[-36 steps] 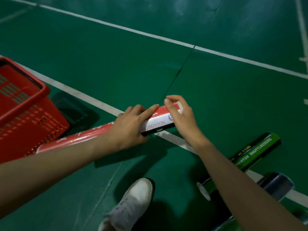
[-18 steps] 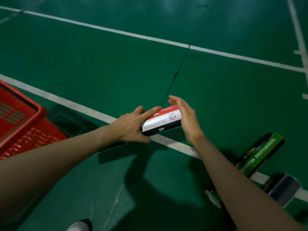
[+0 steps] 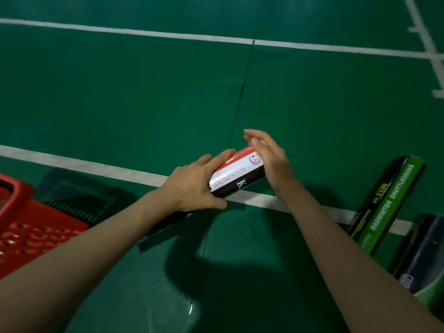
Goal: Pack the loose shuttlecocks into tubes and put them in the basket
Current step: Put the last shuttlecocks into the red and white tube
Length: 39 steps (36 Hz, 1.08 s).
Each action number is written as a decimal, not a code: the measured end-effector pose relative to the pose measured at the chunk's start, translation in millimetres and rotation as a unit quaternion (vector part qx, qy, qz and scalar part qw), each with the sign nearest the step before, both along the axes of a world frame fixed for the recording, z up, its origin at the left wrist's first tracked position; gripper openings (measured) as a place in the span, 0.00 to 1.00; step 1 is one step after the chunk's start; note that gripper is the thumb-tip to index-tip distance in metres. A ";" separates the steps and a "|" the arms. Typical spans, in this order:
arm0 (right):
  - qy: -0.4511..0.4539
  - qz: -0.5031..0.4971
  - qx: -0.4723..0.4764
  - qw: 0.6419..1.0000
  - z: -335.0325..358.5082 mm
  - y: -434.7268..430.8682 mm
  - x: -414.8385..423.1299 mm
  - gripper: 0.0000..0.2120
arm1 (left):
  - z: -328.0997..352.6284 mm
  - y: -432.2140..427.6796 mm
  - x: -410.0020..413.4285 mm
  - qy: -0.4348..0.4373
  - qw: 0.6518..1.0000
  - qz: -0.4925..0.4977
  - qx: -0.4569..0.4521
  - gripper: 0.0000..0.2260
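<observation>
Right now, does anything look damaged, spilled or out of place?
Nothing stands out. The left hand grips the red-and-white tube, the right hand open at its end; the green tube and dark tube lie on the floor, not yet in the red basket.

Left edge cuts the basket (image 3: 16,195) — the red tube (image 3: 237,174) runs hidden behind the left hand (image 3: 192,186).

Left hand (image 3: 192,186) and right hand (image 3: 271,159) bare. Left forearm (image 3: 96,248) and right forearm (image 3: 336,241) uncovered along their visible length. Thumbnail (image 3: 254,141) short, plain.
</observation>
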State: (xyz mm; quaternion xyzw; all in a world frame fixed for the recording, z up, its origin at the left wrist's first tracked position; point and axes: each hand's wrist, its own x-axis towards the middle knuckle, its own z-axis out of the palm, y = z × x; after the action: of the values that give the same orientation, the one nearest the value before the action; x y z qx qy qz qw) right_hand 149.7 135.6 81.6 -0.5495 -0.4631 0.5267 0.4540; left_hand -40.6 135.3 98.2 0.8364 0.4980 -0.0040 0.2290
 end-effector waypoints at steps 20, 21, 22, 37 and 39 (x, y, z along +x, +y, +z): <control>-0.158 -0.027 -0.067 0.985 -22.5 -87.4 21.5 0.13 | -41.2 -76.2 28.3 -0.089 0.991 -0.008 -0.095 0.47; -0.182 -0.021 -0.071 0.981 -21.2 -87.2 21.4 0.13 | -42.2 -78.9 28.8 -0.093 0.991 -0.001 -0.094 0.46; -0.186 -0.018 -0.072 0.980 -19.4 -87.4 20.4 0.13 | -42.4 -80.9 28.7 -0.092 0.992 0.006 -0.087 0.46; -0.098 -0.141 -0.156 0.973 -31.2 -136.8 13.4 0.19 | -36.4 -119.1 40.0 0.060 0.997 -0.053 0.006 0.48; -0.094 -0.149 -0.149 0.973 -26.2 -139.6 16.3 0.16 | -34.4 -126.0 43.0 0.061 0.997 -0.046 0.020 0.48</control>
State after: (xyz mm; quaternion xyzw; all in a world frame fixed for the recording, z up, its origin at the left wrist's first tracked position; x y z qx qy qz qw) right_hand 165.9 -4.0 55.4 -0.7206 -0.3330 0.4623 0.3951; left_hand 2.4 9.3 63.8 0.8610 0.4721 -0.0550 0.1810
